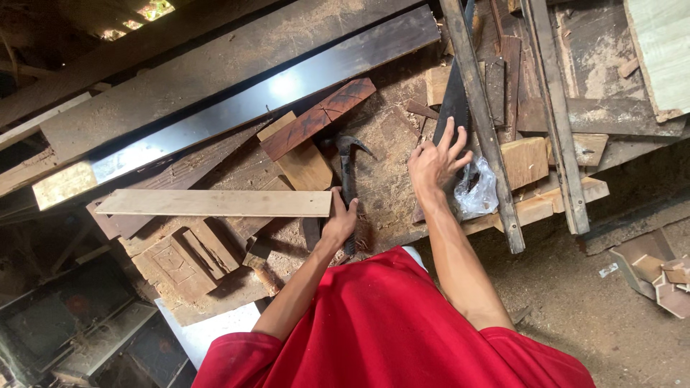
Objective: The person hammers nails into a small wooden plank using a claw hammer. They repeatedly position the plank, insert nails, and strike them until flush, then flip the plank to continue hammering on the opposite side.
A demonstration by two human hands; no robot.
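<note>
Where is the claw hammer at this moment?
The claw hammer lies on the workbench near the picture's centre, its handle under the left hand, with the right hand beside it.

Pretty cramped bench: the pale plank (pixel 214 203) and reddish block (pixel 316 118) crowd the left hand (pixel 340 221), the slanted grey batten (pixel 480 122) and plastic bag (pixel 478 190) box in the right hand (pixel 436 164). Only the sawdusty patch (pixel 384 162) between them is open.

Single head-worn view, looking steeply down over wearer's red shirt (pixel 388 323) onto cluttered bench (pixel 388 136). Camera near: both forearms fill centre, bench top within arm's reach. Beyond shirt, long dark board (pixel 237 108) crosses frame's upper left; right of shirt, dirt floor (pixel 575 302) visible.
</note>
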